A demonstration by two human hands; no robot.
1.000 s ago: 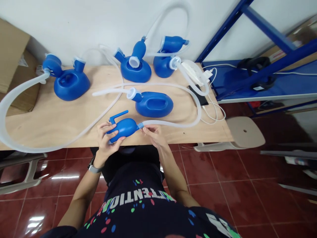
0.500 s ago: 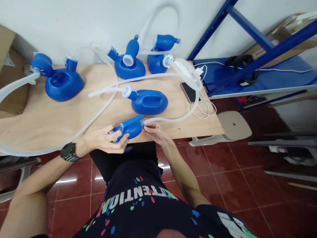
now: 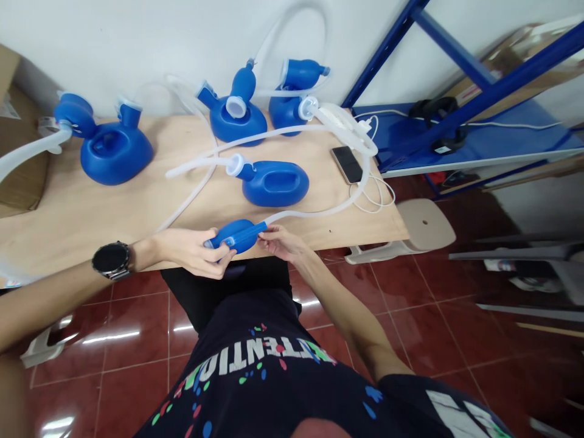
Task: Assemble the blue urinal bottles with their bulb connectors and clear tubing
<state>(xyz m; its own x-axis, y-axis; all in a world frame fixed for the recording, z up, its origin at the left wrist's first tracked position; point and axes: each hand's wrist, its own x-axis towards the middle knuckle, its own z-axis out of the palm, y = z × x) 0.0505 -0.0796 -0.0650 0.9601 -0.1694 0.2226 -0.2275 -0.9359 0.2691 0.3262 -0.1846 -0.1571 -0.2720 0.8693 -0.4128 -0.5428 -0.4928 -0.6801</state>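
Near the front table edge, my left hand (image 3: 205,252) is closed on a blue rounded plastic cup (image 3: 230,230), gripping its wide end. A long blue bar (image 3: 249,234) with a pale patch lies along the cup's near side; how it joins the cup is unclear. My right hand (image 3: 283,242) has its fingertips together at the cup's narrow end, beside the bar's tip, where a translucent hose (image 3: 314,214) meets it. What exactly those fingertips grip is hidden. Just beyond my hands, a blue urinal bottle (image 3: 276,184) lies on the table, with a short white tube in its mouth.
More blue urinal bottles (image 3: 116,155) with cups and hoses stand along the wall. A phone (image 3: 347,164) and white cables lie at the table's right end. A cardboard box (image 3: 20,152) is on the left, a blue shelf (image 3: 483,137) and beige stool (image 3: 426,225) on the right.
The cup has been turned, so the blue bar has gone from its far side to its near side. My left forearm has swung outward; my right fingertips stay at the narrow end.
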